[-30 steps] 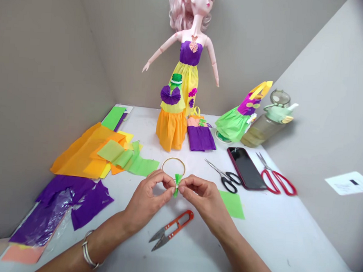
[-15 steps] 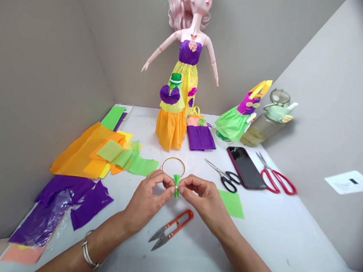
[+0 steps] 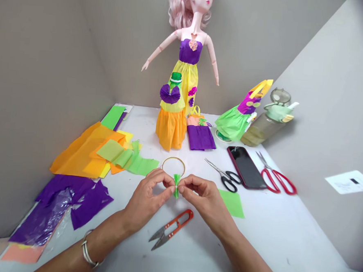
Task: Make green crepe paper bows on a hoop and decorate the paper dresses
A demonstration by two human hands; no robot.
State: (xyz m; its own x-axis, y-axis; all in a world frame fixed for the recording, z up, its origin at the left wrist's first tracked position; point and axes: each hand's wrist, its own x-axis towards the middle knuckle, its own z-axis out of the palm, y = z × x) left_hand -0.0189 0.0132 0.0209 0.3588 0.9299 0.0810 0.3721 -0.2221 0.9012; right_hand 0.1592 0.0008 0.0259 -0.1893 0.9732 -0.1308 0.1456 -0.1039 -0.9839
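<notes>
A small green crepe-paper bow (image 3: 176, 180), gathered at its middle by a thin pale band, is held upright between my two hands. My left hand (image 3: 148, 195) pinches it from the left with thumb and forefinger. From the right, my right hand (image 3: 206, 201) pinches at the same gathered middle. Just behind the bow lies a thin gold hoop (image 3: 174, 158). Orange-handled thread snips (image 3: 172, 229) rest on the table below my hands, blades toward the lower left. Partly under my right hand is a flat green paper square (image 3: 232, 204).
Black-handled scissors (image 3: 229, 181), a phone (image 3: 246, 168) and red-handled scissors (image 3: 277, 179) lie to the right. A doll (image 3: 191, 50), a dressed bottle (image 3: 171, 127) and a tilted drink bottle (image 3: 265, 124) stand behind. Orange paper (image 3: 79, 152) and purple paper (image 3: 91, 204) cover the left side.
Hardly anything differs. Both hands keep their pinch on the green bow in the same spot, and the things on the table stay where they were.
</notes>
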